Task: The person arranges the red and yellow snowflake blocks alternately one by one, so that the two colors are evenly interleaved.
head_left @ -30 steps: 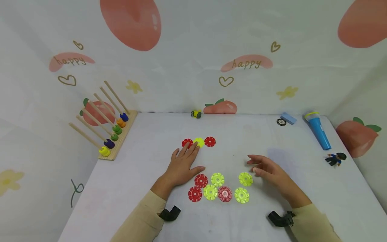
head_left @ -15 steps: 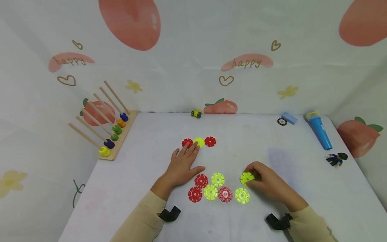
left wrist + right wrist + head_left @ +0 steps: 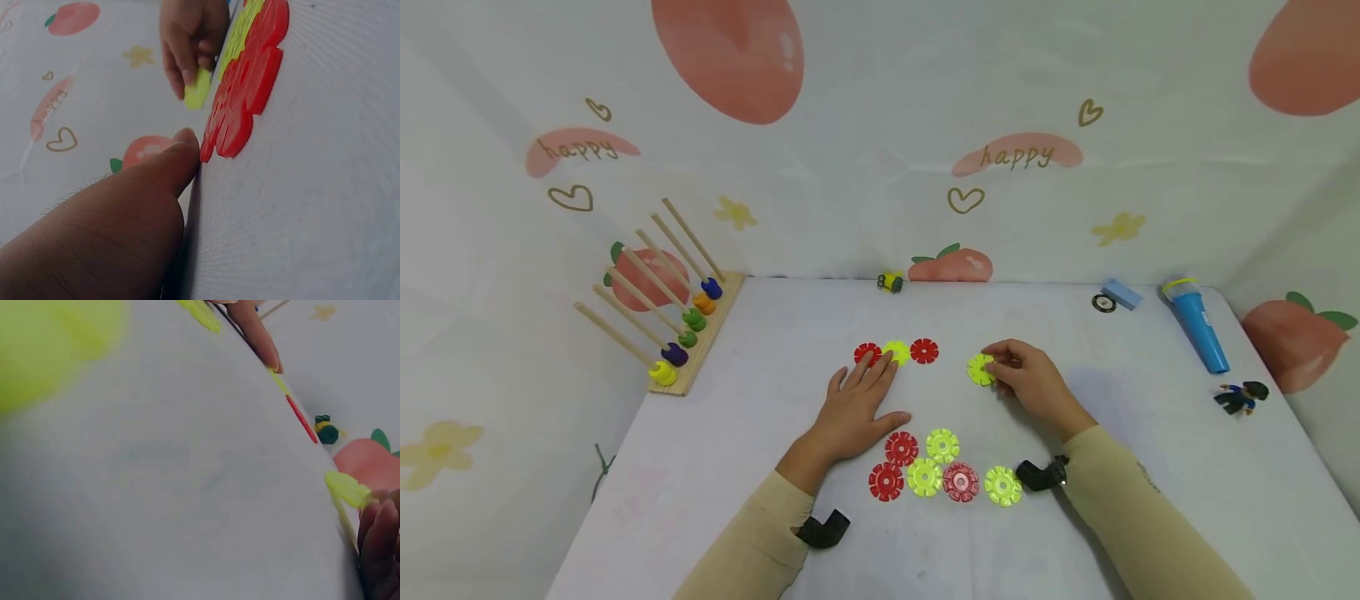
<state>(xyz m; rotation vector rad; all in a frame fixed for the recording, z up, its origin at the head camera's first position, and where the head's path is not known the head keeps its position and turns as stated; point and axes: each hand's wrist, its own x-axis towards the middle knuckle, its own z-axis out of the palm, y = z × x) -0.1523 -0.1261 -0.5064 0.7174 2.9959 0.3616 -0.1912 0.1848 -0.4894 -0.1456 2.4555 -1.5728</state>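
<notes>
In the head view my left hand (image 3: 853, 417) lies spread on the table, fingertips touching a red slotted plastic disc (image 3: 864, 350) and a yellow disc (image 3: 896, 350). Another red disc (image 3: 924, 351) closes that short row on the right. Farther right, my right hand (image 3: 1030, 379) pinches a yellow slotted disc (image 3: 979, 369) between thumb and fingers, tilted above the table. The right wrist view shows the pinched disc (image 3: 347, 489) at its right edge. Nearer the front lie more discs: two red, two yellow, a pinkish-red disc (image 3: 961, 482) and a yellow disc (image 3: 1002, 486) at the right end.
A wooden bead rack (image 3: 696, 350) with upright pegs stands at the left. Along the back are a small yellow-green toy (image 3: 891, 282), a black round piece (image 3: 1104, 303) and a blue block (image 3: 1122, 294). A blue toy microphone (image 3: 1199, 329) and a toy figure (image 3: 1242, 397) lie at the right.
My right hand has taken hold of the upper right yellow disc of the front group and carried it away from me, slightly left, toward the back row. My left hand has stayed in place.
</notes>
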